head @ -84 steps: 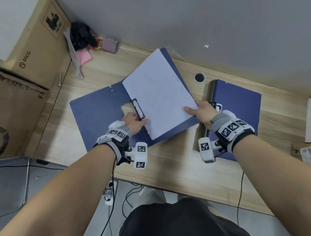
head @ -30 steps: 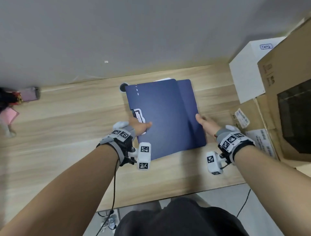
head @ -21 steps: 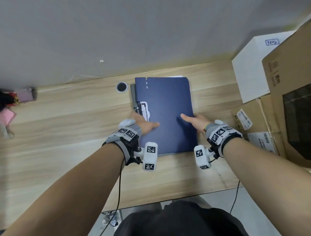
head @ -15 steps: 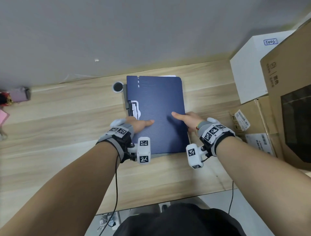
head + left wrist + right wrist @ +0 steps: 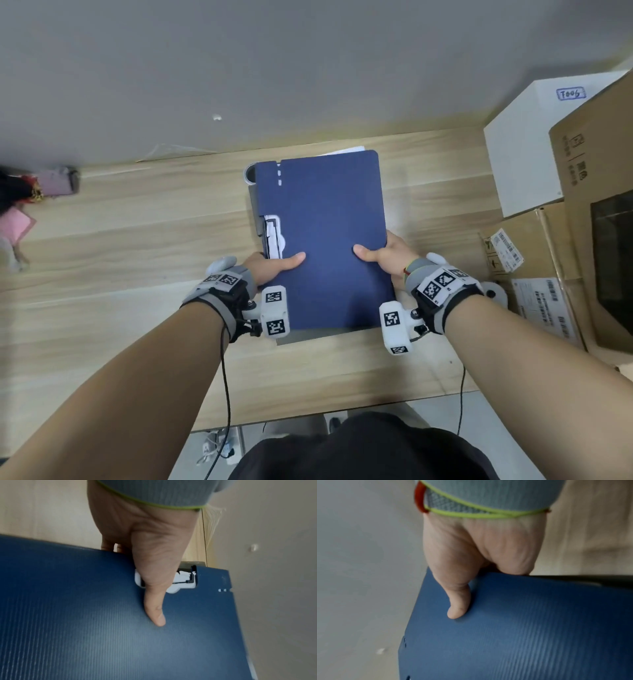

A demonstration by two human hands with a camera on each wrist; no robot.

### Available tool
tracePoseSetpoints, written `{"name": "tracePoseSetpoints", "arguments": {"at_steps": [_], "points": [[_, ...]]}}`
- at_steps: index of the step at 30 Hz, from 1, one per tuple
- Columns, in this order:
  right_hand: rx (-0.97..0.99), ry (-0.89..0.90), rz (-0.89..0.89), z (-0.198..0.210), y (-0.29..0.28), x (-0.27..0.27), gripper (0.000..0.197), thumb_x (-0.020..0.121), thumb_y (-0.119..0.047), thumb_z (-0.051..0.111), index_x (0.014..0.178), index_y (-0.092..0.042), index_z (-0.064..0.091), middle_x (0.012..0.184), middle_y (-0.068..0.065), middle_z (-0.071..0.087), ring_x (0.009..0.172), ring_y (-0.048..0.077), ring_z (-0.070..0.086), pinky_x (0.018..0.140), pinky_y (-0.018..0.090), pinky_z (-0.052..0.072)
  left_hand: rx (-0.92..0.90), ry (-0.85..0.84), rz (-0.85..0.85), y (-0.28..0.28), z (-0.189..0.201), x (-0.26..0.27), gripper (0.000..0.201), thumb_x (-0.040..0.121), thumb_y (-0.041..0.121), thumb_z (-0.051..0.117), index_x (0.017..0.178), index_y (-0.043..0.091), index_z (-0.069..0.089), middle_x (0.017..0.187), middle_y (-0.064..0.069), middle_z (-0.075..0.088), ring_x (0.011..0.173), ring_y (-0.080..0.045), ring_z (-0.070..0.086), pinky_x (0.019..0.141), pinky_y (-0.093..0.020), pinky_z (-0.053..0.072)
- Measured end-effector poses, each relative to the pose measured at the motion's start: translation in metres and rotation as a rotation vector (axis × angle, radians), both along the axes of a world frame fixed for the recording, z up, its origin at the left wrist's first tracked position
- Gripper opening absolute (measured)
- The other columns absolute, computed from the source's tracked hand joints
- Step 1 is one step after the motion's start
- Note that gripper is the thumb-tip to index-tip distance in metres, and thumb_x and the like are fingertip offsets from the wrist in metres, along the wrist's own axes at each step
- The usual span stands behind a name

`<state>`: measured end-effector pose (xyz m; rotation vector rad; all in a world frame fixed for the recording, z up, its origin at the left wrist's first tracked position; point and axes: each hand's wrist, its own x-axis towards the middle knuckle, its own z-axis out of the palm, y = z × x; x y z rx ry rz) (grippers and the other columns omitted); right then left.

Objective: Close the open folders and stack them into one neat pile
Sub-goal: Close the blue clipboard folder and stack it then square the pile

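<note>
A closed blue folder [image 5: 325, 240] lies on a grey folder [image 5: 308, 337] at the desk's [image 5: 137, 240] centre, toward twelve o'clock. The left hand [image 5: 270, 269] and right hand [image 5: 388, 258] each grip a side edge, thumb on top, fingers curled under. Uneven pulling could likely skew the pile; white paper [image 5: 349, 150] pokes out. A white box [image 5: 524, 154] at two o'clock reads "T006".

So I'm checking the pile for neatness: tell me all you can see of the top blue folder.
The top blue folder is closed, ribbed plastic by its look, lying flat on a grey folder that peeks out along its left and near edges. A white clip window shows near its spine. The left hand and right hand grip its sides, thumbs on the cover.
</note>
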<state>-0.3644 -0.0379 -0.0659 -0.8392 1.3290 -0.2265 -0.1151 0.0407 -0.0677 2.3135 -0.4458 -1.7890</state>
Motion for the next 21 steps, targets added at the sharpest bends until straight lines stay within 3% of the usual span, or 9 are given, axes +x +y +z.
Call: {"name": "tracePoseSetpoints", "arguments": {"at_steps": [3,5,8,9,12,14,17,19,21], "points": [[-0.083,-0.095,-0.068,0.017,-0.002,0.009,0.051,0.082,-0.004,0.074,0.128,-0.02,0.059,0.118,-0.004,0.071,0.106,0.018,0.07,0.082,0.031,0.057,-0.116,-0.005,0.022,-0.001,0.011,0.012,0.056,0.07,0.061,0.082,0.108,0.025,0.063,0.095,0.005,0.062,0.079,-0.011,0.061,0.066,-0.023,0.045],[-0.158,-0.14,-0.069,0.034,-0.007,0.015,0.048,0.081,-0.003,0.075,0.121,-0.026,0.061,0.118,-0.004,0.072,0.105,0.017,0.071,0.086,0.035,0.056,-0.243,0.009,0.078,-0.007,0.022,0.027,0.054,0.067,0.059,0.086,0.092,0.021,0.058,0.089,0.004,0.063,0.08,-0.016,0.065,0.072,-0.028,0.052],[-0.267,-0.181,-0.04,0.058,-0.016,0.023,0.052,0.079,-0.006,0.078,0.121,-0.029,0.059,0.124,-0.003,0.069,0.109,0.018,0.069,0.089,0.036,0.057,-0.404,0.037,0.152,-0.019,0.04,0.052,0.089,0.048,0.056,0.097,0.112,0.005,0.061,0.108,-0.011,0.075,0.105,-0.032,0.073,0.094,-0.049,0.057],[-0.3,-0.178,-0.028,0.064,-0.02,0.024,0.054,0.078,-0.007,0.079,0.123,-0.028,0.058,0.125,-0.003,0.069,0.11,0.017,0.068,0.089,0.035,0.057,-0.467,0.028,0.152,-0.023,0.049,0.056,0.091,0.049,0.051,0.098,0.115,0.002,0.061,0.106,-0.013,0.076,0.103,-0.032,0.074,0.094,-0.049,0.057],[-0.394,-0.149,0.001,0.081,-0.024,0.031,0.059,0.075,-0.013,0.081,0.127,-0.02,0.056,0.124,-0.003,0.069,0.113,0.016,0.067,0.093,0.036,0.054,-0.651,-0.06,0.179,-0.024,0.083,0.065,0.08,0.059,0.032,0.096,0.125,0.007,0.06,0.103,0.003,0.075,0.098,-0.016,0.073,0.091,-0.037,0.057],[-0.457,-0.109,0.045,0.089,-0.026,0.034,0.058,0.077,-0.009,0.079,0.128,-0.017,0.055,0.122,-0.005,0.069,0.111,0.012,0.067,0.092,0.031,0.053,-0.746,-0.118,0.163,-0.023,0.099,0.064,0.08,0.058,0.029,0.096,0.128,0.016,0.059,0.116,0.006,0.074,0.106,-0.011,0.072,0.09,-0.032,0.057],[-0.498,-0.042,0.085,0.088,-0.02,0.035,0.054,0.077,-0.003,0.079,0.125,-0.012,0.056,0.117,-0.006,0.07,0.106,0.009,0.067,0.092,0.029,0.053,-0.795,-0.157,0.132,-0.016,0.097,0.066,0.079,0.058,0.016,0.097,0.127,0.011,0.059,0.117,0.001,0.073,0.104,-0.013,0.072,0.08,-0.022,0.06],[-0.503,0.001,0.088,0.085,-0.014,0.033,0.049,0.076,-0.001,0.079,0.118,-0.013,0.057,0.107,-0.01,0.068,0.095,-0.002,0.064,0.086,0.014,0.051,-0.775,-0.172,0.114,-0.01,0.093,0.065,0.081,0.049,0.019,0.1,0.121,0.007,0.063,0.111,-0.002,0.075,0.1,-0.019,0.073,0.074,-0.022,0.061],[-0.525,0.037,0.102,0.08,-0.007,0.031,0.049,0.076,-0.003,0.08,0.118,-0.013,0.058,0.101,-0.011,0.064,0.085,-0.015,0.058,0.07,-0.003,0.042,-0.747,-0.175,0.062,0.0,0.091,0.064,0.085,0.048,0.02,0.101,0.123,0.008,0.062,0.113,0.001,0.074,0.1,-0.016,0.071,0.077,-0.02,0.061]]}}
